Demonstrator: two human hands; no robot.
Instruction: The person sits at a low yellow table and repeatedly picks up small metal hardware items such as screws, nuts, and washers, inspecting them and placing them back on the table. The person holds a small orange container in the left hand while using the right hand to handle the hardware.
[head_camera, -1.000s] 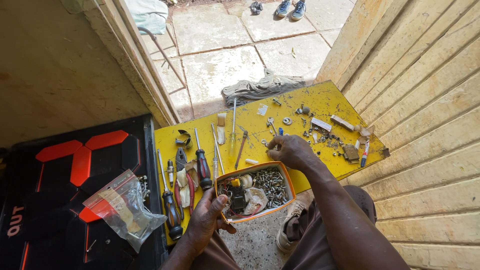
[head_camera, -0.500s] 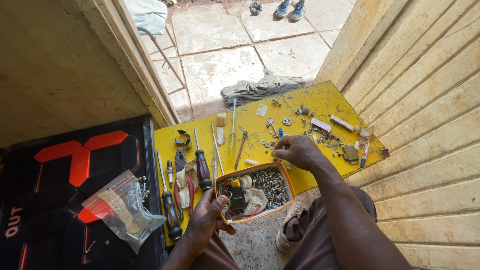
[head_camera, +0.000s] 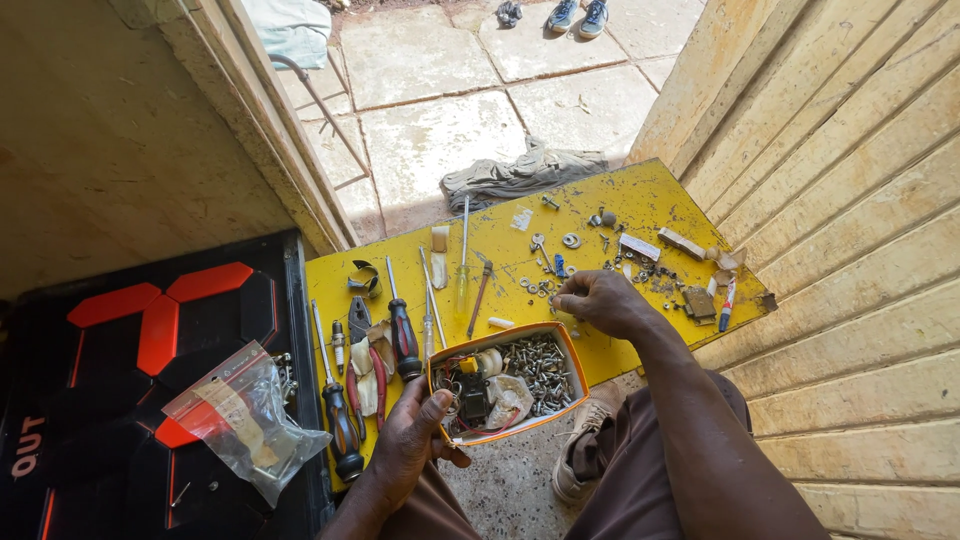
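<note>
— Yellow board (head_camera: 640, 205), paint scuffed, lying across the doorway with tools spread over it. How are the hands set?

— The left hand (head_camera: 408, 440) comes up from below, thumb hooked over the near rim of the orange-rimmed tray (head_camera: 572, 352) and fingers under it: a firm hold on that corner. The right hand (head_camera: 600, 300) reaches in from the right, forearm angled up and left, knuckles up, fingertips drawn together in a narrow pinch on the board just beyond the tray's far corner. Whether something small sits between them I cannot tell.

— Where is the tray, and which way does it run?

— At the board's near edge, partly overhanging it. It is oblong, long axis left to right, right end tipped slightly away. Inside is a heap of screws (head_camera: 535, 365), with a black part and pale scraps at the left.

— And the tools?

— Left of the tray, a red-and-black screwdriver (head_camera: 402, 335), pliers (head_camera: 360, 345) and another screwdriver (head_camera: 338, 420) lie lengthwise, tips pointing away from the person. Washers (head_camera: 540, 288) are scattered by the right hand.

— Any packages or signs?

— A clear zip bag (head_camera: 245, 420), crumpled, red strip along its mouth, rests on a black panel (head_camera: 130, 400) at the left, which carries large red-orange segment shapes. A red-and-white tube (head_camera: 727, 300) lies near the board's right end.
</note>
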